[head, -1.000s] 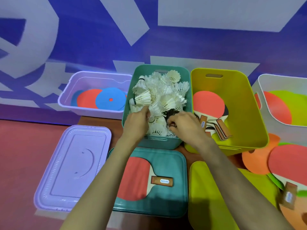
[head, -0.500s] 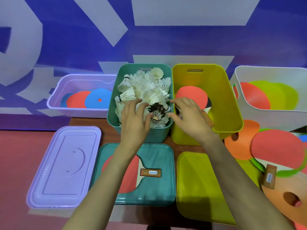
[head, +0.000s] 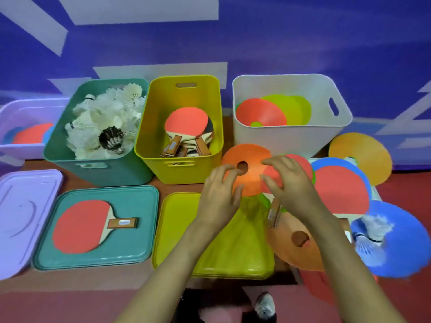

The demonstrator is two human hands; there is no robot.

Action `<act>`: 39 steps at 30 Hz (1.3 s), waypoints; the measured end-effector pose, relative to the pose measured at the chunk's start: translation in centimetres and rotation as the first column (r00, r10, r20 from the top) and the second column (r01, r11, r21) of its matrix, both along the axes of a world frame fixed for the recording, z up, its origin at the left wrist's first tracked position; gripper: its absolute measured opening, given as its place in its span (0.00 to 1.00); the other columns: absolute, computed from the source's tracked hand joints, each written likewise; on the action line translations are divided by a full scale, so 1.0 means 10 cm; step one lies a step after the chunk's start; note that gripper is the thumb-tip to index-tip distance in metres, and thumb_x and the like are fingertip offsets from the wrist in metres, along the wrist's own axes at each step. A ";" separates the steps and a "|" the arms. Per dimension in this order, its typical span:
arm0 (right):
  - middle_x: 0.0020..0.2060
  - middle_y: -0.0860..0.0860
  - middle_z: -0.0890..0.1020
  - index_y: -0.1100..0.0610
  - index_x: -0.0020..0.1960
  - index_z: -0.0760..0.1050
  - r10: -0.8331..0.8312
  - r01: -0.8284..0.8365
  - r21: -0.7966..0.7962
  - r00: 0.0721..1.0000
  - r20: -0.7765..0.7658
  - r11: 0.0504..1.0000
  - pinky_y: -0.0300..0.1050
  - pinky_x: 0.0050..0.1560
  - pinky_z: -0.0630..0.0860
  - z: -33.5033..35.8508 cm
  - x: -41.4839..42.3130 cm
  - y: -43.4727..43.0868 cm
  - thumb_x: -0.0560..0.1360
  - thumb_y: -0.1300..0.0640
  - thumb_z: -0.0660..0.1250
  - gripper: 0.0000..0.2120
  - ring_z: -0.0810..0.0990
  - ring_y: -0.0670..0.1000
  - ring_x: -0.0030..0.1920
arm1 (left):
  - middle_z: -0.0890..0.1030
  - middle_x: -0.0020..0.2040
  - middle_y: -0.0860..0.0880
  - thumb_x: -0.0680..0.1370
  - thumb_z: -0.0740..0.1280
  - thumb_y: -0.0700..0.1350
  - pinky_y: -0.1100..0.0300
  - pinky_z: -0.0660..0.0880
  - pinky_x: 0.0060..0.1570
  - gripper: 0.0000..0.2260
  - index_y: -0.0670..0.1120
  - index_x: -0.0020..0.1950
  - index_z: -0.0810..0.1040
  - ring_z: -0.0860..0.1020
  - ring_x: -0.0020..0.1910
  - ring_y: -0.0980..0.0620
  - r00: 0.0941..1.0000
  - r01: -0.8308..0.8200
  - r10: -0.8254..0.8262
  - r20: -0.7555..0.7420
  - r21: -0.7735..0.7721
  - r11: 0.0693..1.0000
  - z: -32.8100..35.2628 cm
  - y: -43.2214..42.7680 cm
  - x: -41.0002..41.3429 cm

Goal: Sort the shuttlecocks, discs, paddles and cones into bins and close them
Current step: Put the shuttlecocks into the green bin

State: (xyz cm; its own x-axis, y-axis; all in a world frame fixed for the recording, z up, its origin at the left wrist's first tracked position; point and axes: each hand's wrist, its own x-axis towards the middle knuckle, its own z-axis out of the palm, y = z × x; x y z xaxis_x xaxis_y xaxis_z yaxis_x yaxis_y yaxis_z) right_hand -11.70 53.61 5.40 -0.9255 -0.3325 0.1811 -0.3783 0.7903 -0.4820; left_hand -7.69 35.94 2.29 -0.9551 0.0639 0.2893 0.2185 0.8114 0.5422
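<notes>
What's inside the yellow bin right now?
The yellow bin holds a stack of paddles, a red face on top, with several wooden handles pointing at the near wall. The lower blades are covered, so the count and anything beneath cannot be seen.

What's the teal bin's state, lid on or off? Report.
Off. The teal bin shows its shuttlecocks; the teal lid lies before it, bearing a paddle.

The room is bright, lit evenly from above, and the colours come out strong. Take the yellow bin as the mark. Just in front of it the yellow lid shows a faint sheen and one soft shadow. Far to its right the blue cone and a shuttlecock are smeared with blur. Far to its left the purple bin is soft too. Behind it the wall stripes bow and stretch toward the edges.
</notes>
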 end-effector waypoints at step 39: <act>0.51 0.61 0.77 0.63 0.58 0.75 -0.369 0.278 0.278 0.857 0.361 0.919 0.52 0.47 0.70 -0.90 0.29 2.68 0.73 0.70 0.57 0.16 0.75 0.63 0.52 | 0.79 0.33 0.50 0.70 0.63 0.47 0.56 0.60 0.44 0.08 0.46 0.37 0.79 0.76 0.36 0.46 0.960 0.259 -0.213 0.182 -0.290 0.921 -0.91 2.96 0.06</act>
State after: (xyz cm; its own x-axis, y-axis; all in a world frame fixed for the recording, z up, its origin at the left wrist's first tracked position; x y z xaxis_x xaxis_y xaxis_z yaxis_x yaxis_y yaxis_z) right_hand -8.85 80.44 -3.63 -0.9641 0.0104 -0.2652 0.1052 0.9324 -0.3457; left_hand -7.06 65.52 -6.82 -0.9311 0.3562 0.0791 0.3624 0.8775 0.3140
